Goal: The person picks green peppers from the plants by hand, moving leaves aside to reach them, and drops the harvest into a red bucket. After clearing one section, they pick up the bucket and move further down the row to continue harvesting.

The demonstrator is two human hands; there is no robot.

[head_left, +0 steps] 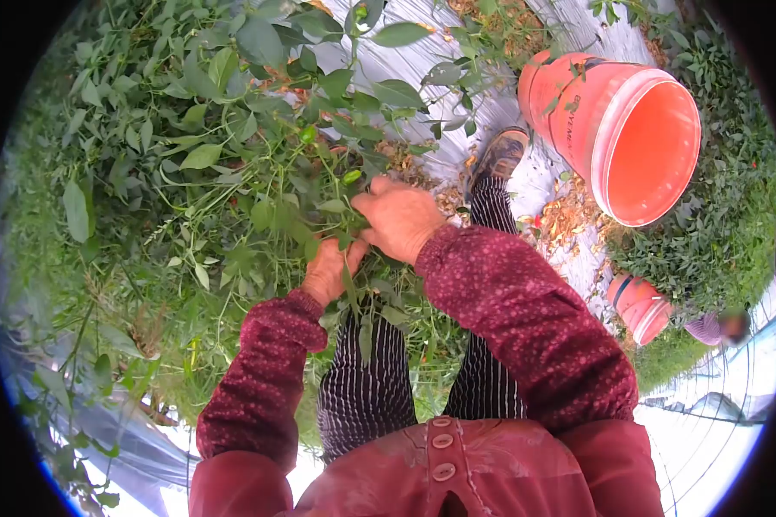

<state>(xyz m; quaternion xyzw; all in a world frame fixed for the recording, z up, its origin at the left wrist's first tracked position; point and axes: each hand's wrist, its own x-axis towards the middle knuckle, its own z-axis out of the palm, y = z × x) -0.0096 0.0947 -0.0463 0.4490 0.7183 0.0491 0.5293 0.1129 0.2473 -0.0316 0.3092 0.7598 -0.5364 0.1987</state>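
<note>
Both of my hands are in among the leafy pepper plants (203, 155), close together at the middle of the view. My right hand (401, 217) has its fingers curled in the stems, just below a small green pepper (352, 177). Touching it from the lower left is my left hand (329, 267), its fingers partly covered by leaves. What either hand holds, if anything, is hidden by the foliage. Another green pepper (308, 134) hangs a little higher up.
A large orange bucket (560, 112) lies tilted at the upper right, with a smaller orange bucket (636, 303) below it. Silvery plastic sheeting (491, 116) with dry leaves runs between the plants. Another person (707, 328) is at the far right.
</note>
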